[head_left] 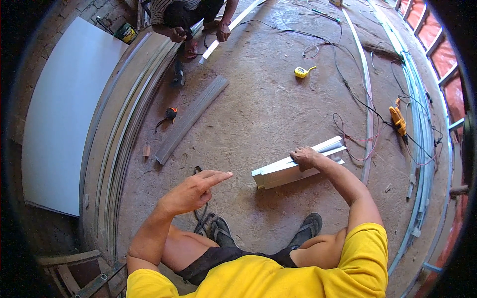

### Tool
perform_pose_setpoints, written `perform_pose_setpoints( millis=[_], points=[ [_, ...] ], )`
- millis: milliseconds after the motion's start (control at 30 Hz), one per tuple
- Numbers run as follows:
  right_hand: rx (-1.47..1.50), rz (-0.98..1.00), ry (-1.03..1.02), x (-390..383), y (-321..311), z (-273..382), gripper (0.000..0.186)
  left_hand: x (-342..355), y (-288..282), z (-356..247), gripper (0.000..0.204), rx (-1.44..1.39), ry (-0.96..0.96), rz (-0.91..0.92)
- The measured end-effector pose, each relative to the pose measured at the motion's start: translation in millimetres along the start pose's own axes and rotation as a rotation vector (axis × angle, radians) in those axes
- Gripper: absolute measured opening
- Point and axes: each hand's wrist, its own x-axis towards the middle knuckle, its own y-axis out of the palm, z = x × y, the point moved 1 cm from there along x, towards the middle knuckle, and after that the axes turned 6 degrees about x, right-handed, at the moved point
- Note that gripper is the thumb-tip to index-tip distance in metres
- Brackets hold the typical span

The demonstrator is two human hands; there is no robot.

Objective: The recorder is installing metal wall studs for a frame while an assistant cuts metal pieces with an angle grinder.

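Observation:
My right hand [306,157] grips the top edge of a bundle of short white metal channel pieces [293,175]. The bundle stands tilted on the floor, right of centre. My right fingers wrap over the edge, and the thumb side is partly hidden. Raised in front of my left knee, my left hand [191,191] holds nothing. Its upper fingers stretch out to the right, toward the bundle but apart from it, while the lower fingers curl in. A grey ribbed metal strip [193,119] lies on the floor beyond my left hand.
A yellow tape measure [301,72] and an orange-black one [171,113] lie on the floor. At right are a yellow power drill [398,119], tangled cables and long metal profiles [415,99]. A white panel [69,114] lies at left. A co-worker [191,20] crouches at the back, holding a white strip.

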Motion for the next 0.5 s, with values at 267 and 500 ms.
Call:
perform_pose_setpoints(
  millis=[267,500],
  points=[
    [-0.017,0.000,-0.039,0.8,1.1,-2.5,0.055,0.3,-1.0,-0.5,0.072,0.004,-0.004,0.029],
    [-0.015,0.023,-0.015,-1.7,-6.0,2.7,0.056,0.1,0.1,1.1,0.072,0.009,-0.015,0.033]
  ],
)
